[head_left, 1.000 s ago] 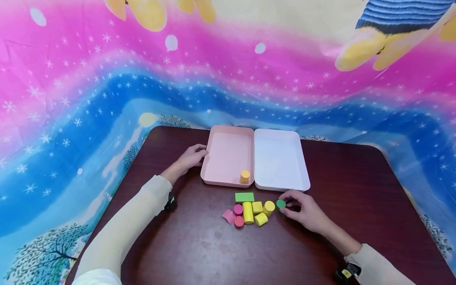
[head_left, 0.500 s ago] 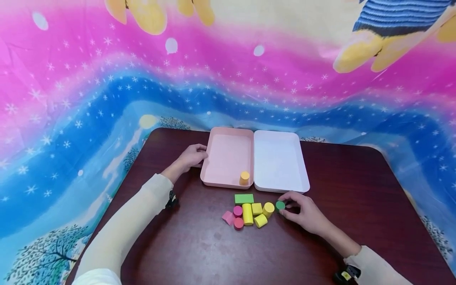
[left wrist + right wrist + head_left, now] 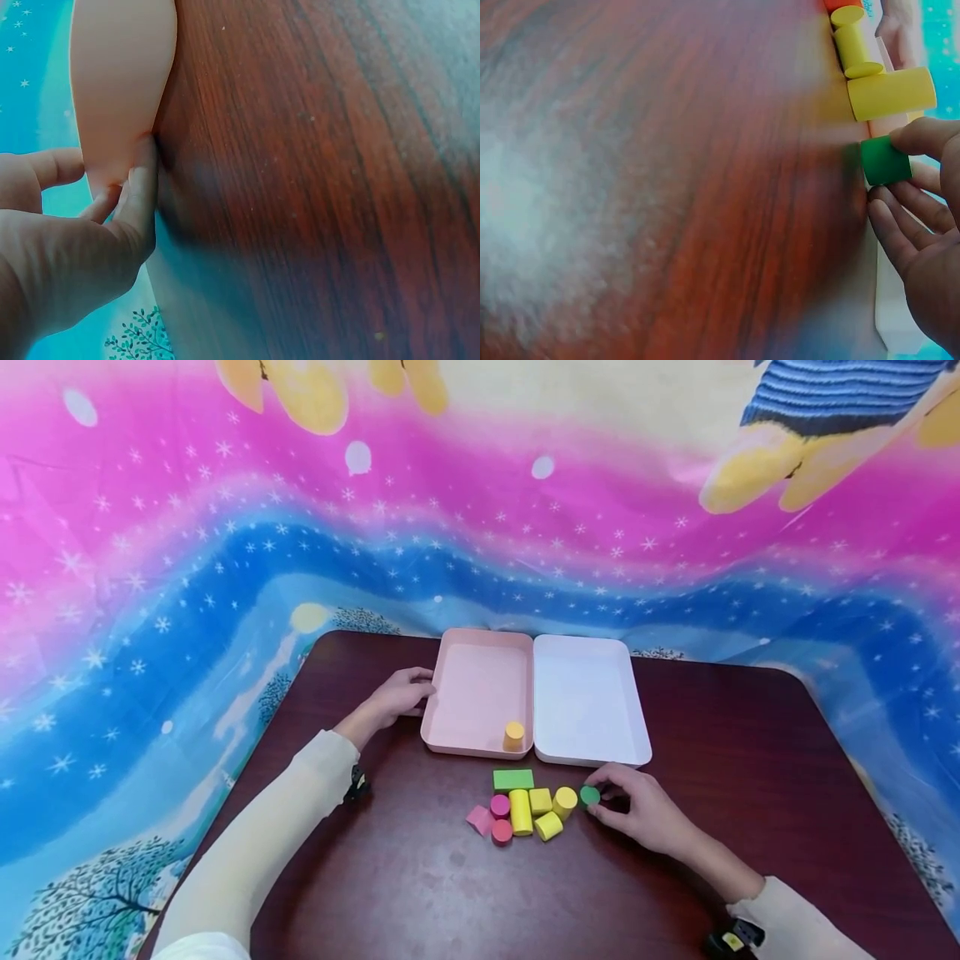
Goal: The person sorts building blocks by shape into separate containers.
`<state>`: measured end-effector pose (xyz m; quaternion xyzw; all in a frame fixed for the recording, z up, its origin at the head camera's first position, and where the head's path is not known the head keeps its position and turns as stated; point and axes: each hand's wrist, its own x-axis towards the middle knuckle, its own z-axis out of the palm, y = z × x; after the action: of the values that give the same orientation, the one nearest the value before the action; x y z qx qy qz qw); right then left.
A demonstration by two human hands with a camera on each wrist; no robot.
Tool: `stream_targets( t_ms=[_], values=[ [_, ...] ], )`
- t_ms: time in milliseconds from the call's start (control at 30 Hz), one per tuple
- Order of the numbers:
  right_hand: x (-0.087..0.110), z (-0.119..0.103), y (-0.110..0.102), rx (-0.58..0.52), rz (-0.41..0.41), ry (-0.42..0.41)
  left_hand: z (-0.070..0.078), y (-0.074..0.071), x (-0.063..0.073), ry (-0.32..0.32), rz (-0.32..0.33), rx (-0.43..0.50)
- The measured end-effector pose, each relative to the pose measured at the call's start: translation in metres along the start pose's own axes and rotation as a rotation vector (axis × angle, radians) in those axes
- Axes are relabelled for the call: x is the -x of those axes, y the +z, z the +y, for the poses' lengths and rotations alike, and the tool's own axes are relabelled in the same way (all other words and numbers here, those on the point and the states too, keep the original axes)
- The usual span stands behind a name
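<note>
My left hand (image 3: 402, 692) touches the outer left side of a shallow pink tray (image 3: 480, 689), its fingers loosely bent at the wall; the left wrist view shows fingertips at the wall's top and foot. A single orange-yellow cylinder stands in the tray's near right corner. With my right hand (image 3: 647, 806) I hold a short green cylinder block (image 3: 885, 160) between thumb and fingers, low at the tabletop. Just left of it, a group of blocks lies on the table: a green rectangular block (image 3: 513, 779), yellow cylinders (image 3: 521, 812), a yellow cube (image 3: 540, 801), two red-pink cylinders (image 3: 502, 832) and a pink block (image 3: 480, 819).
A white tray (image 3: 592, 697) stands against the right side of the pink one. Both sit near the back of a dark brown wooden table (image 3: 420, 893) with rounded corners. A colourful printed cloth (image 3: 465, 552) hangs behind and around it.
The head view has shifted very slightly. Both hands stay where they were, the left at the pink tray and the right on the green cylinder block.
</note>
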<state>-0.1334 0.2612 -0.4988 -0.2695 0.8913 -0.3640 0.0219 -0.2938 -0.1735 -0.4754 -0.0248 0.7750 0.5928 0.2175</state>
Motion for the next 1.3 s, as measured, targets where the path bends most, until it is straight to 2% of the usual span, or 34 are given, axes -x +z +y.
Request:
stream_targets(
  t_ms=[167,400,700,1300],
  values=[
    [-0.003,-0.006,-0.009,0.022,-0.006,-0.034,-0.001,-0.001,0.001,0.0,0.009,-0.004],
    [-0.012,-0.012,-0.02,0.059,0.023,-0.069,-0.002,-0.003,-0.001,-0.007,-0.015,-0.027],
    [-0.025,-0.017,-0.027,0.052,0.036,-0.075,-0.001,0.0,-0.006,-0.008,-0.044,-0.024],
    [-0.066,-0.027,-0.034,0.068,0.092,-0.1,-0.005,-0.001,-0.004,-0.021,-0.009,-0.034]
  ],
)
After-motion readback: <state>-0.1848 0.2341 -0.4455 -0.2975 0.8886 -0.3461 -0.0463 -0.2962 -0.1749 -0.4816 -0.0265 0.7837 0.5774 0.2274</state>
